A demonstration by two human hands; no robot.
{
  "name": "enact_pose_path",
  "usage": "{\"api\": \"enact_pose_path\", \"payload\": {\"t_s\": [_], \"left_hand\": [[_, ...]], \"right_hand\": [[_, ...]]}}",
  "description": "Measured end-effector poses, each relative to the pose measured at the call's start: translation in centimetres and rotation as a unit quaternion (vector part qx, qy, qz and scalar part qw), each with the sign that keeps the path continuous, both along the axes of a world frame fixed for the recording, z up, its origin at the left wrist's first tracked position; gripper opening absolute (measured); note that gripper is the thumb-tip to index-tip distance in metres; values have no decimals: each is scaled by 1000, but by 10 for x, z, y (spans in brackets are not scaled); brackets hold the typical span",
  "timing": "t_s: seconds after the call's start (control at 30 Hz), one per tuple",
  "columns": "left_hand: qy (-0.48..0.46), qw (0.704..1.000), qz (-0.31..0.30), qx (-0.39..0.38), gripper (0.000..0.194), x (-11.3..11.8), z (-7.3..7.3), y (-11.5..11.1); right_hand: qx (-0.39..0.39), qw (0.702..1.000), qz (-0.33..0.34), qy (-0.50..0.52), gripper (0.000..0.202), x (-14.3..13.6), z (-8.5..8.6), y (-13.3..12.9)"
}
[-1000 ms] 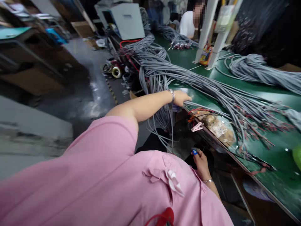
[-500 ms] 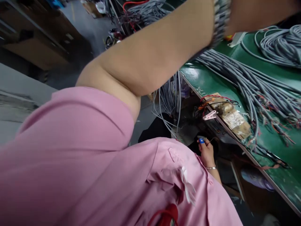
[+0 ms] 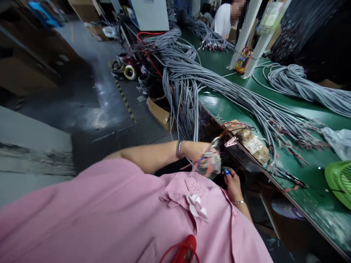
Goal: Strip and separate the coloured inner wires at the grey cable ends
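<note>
My left hand, with a metal watch band at the wrist, is low in front of my body, closed and blurred by motion. It grips grey cable ends whose stripped coloured wires fan out past the fingers. Close by on the right is my right hand, its fingers closed. A small blue piece shows at its thumb, with something dark and thin beside it; what it holds is too small to tell. Grey cables hang over the table edge beyond my left hand.
A green table runs along my right, bearing bundled grey cables, a taped block with a pink clip, and a green basket. A cardboard box is on the floor. Another person is at the back.
My left arm has come down from the upper right to my front, now with stripped cable ends in the hand. My right hand stays low, little changed. The view takes in more of the table.
</note>
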State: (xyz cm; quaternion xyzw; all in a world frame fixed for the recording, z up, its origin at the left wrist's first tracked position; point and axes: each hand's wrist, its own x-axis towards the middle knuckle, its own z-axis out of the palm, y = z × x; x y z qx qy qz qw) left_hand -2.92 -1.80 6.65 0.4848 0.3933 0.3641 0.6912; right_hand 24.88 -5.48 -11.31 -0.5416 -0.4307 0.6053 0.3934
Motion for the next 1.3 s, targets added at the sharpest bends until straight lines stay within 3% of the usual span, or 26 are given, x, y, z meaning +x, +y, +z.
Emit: {"api": "enact_pose_path", "payload": {"t_s": [0.03, 0.07, 0.17, 0.23, 0.37, 0.47, 0.53, 0.63, 0.83, 1.0, 1.3], "left_hand": [[17, 997, -77, -10, 17, -10, -13, -17], [25, 995, -95, -14, 19, -18, -26, -31], [37, 997, -59, -40, 33, -33, -62, -50], [59, 994, -62, -66, 37, -37, -76, -51], [76, 990, -91, -75, 39, -36, -81, -44], [60, 990, -104, -76, 43, -29, -76, -39], [45, 988, -123, -78, 44, -23, -75, -36], [32, 984, -155, -86, 43, -15, -81, -31], [37, 984, -161, -72, 42, -19, -89, -29], [2, 998, -61, -18, 48, -31, -78, -38], [83, 996, 27, 29, 43, -24, -65, -41]], "right_hand": [[0, 1000, -1, -3, 29, -1, 1, 0], [1, 1000, -1, -10, 29, -3, 4, 0], [19, 999, 26, -34, 29, -14, 19, 1], [52, 994, 82, -44, 27, -25, 37, 1], [118, 970, 212, -20, 24, -54, 86, 1], [146, 963, 225, 2, 35, -75, 118, 4], [144, 964, 222, 28, 46, -88, 129, 7], [118, 968, 200, 92, 51, -106, 131, 12], [73, 979, 133, 134, 37, -122, 119, 12], [11, 983, 57, 176, 37, -116, 118, 12], [-25, 974, 62, 216, 39, -119, 123, 14]]}}
